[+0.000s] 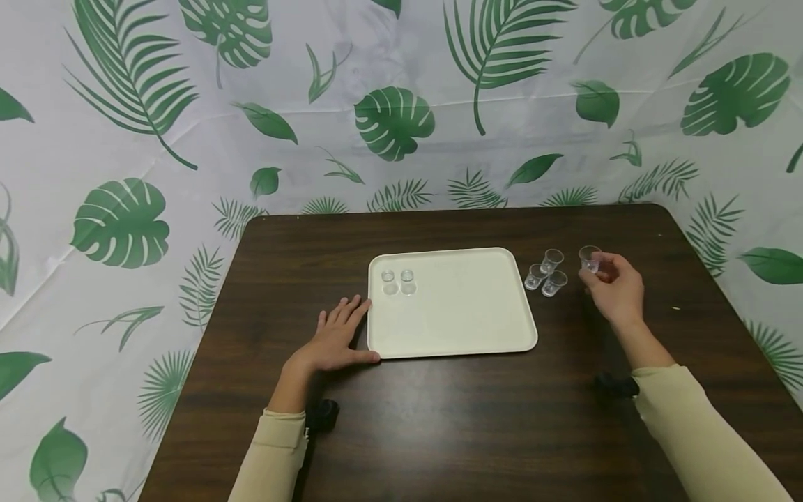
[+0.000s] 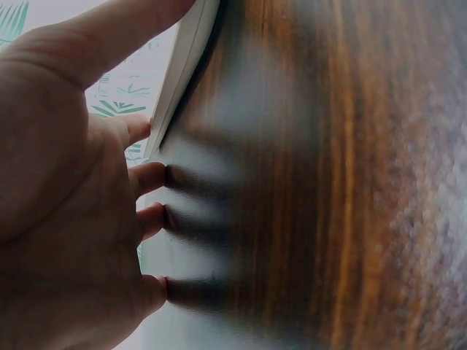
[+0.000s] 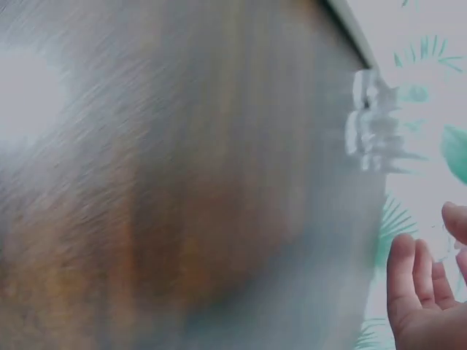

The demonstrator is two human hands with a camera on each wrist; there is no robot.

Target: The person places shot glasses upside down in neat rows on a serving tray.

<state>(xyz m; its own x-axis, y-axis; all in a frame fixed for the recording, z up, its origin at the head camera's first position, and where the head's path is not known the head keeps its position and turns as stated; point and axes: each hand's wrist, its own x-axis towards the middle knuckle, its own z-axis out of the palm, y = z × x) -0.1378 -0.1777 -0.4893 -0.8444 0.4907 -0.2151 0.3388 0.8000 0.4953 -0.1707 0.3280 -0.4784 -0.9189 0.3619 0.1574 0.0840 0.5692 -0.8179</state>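
In the head view, my right hand (image 1: 619, 291) pinches a small clear shot glass (image 1: 588, 258) between thumb and fingers, right of the tray. Three similar glasses stand close together beside the tray's right edge: one at the back (image 1: 553, 261), one at the left (image 1: 534, 278), one in front (image 1: 555, 284). Two more, a left glass (image 1: 389, 282) and its neighbour (image 1: 408, 282), are in the white tray's back left corner. My left hand (image 1: 335, 341) lies with fingers spread at the left edge of the tray (image 1: 464, 307), index finger and thumb touching its rim.
A dark wooden table (image 1: 439, 425) carries everything. Behind it hangs a white cloth (image 1: 301, 160) with green leaf prints. Dark devices sit at both wrists, the left one (image 1: 323, 415) and the right one (image 1: 615, 385). The right wrist view is blurred.
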